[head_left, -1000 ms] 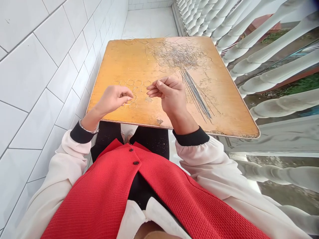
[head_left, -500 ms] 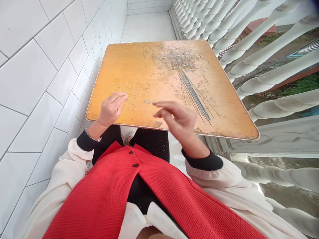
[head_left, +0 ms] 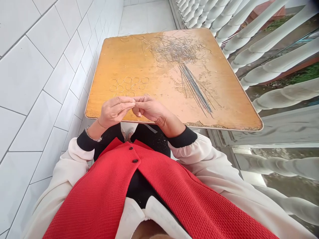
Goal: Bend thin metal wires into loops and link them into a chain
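My left hand (head_left: 116,110) is pinched closed above the near left part of the wooden table (head_left: 119,56). Its fingertips meet those of my right hand (head_left: 151,109), which is also closed in a pinch. Whatever lies between the fingertips is too small to make out. Just beyond the hands, thin wire rings (head_left: 128,83) lie in rough rows on the tabletop, some of them partly hidden behind the fingers. A bundle of straight grey wires (head_left: 195,88) rests to the right of my right hand.
A tangled heap of thin wire (head_left: 176,49) covers the far right of the table. White tiles (head_left: 37,83) line the wall at left. A white balustrade (head_left: 269,71) runs along the right. The table's near edge is chipped (head_left: 209,125).
My right hand has moved left, from apart with fingers extended to a pinch against my left fingertips. My left hand stays nearly in place. The view has shifted slightly.
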Demonstrator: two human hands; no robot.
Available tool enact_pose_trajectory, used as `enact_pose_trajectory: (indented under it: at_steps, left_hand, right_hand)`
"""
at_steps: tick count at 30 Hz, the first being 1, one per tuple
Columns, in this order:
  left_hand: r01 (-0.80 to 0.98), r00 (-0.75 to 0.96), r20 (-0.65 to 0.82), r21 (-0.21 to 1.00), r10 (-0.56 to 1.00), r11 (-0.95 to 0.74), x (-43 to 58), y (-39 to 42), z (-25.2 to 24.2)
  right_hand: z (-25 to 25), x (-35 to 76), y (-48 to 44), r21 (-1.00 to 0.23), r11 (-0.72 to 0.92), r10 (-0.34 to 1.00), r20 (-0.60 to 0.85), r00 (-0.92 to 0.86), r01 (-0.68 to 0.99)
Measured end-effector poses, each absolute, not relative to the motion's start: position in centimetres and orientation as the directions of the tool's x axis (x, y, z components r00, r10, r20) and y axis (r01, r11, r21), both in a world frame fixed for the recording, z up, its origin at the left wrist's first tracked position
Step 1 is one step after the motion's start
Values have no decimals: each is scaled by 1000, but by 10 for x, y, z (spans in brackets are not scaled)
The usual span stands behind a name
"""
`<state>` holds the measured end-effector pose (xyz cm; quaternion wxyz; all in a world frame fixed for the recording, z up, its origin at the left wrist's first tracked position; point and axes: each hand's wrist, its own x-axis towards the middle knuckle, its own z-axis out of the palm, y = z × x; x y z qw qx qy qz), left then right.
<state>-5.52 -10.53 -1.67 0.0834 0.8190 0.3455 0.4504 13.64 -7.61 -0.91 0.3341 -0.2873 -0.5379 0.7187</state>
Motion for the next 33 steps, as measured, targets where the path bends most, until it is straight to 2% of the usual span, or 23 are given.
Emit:
enact_pose_trajectory:
  at_steps: [2,4,6,8,11,13,15,17,24,30,33]
  left_hand:
    - [469,316,642,534,698,-704,-55,-110,-15]
    - [424,223,605,646,765,-635,-54,-113,-15]
    - [302,84,548,782,833,-545,-52,-113,-17]
    - [89,-18,445,893,896,-441,-50,-111,-20]
    - [-177,6,237,956,971,-232,-45,-108,-23]
    - [-222,81,142,968,987,-121,-42,-107,-22]
    - [-213,125,108,974,986,-80,-39,-106,-19]
    - [-200,112,88,978,990,-64,-37,-105,-16]
    - [-229,-43,3,973,999,-12,-26,-99,-6]
    - [-236,-27,1,972,1000,-7,-22,-104,-8]
    - [-236,5,5,972,1000,-4,-26,-105,-11]
  right_hand:
    - [-12,134,-79,-950,-221,791,-42,-611,-221]
    - [-14,132,-81,-957,-166,858,-21,-514,-237]
    - [-17,131,-80,-984,-7,947,50,-318,-177]
    - [-21,132,-78,-983,182,977,184,-104,-23]
    - [-27,133,-74,-904,366,925,379,19,223]
    - [-31,133,-74,-846,438,887,461,4,303]
    - [-32,133,-75,-815,473,865,501,-4,333]
    - [-33,133,-78,-824,466,872,489,-11,322]
    - [-33,128,-94,-928,347,937,338,-90,132]
    - [-30,129,-91,-981,180,976,188,-114,-79]
    - [-29,132,-89,-982,153,974,169,-152,-110]
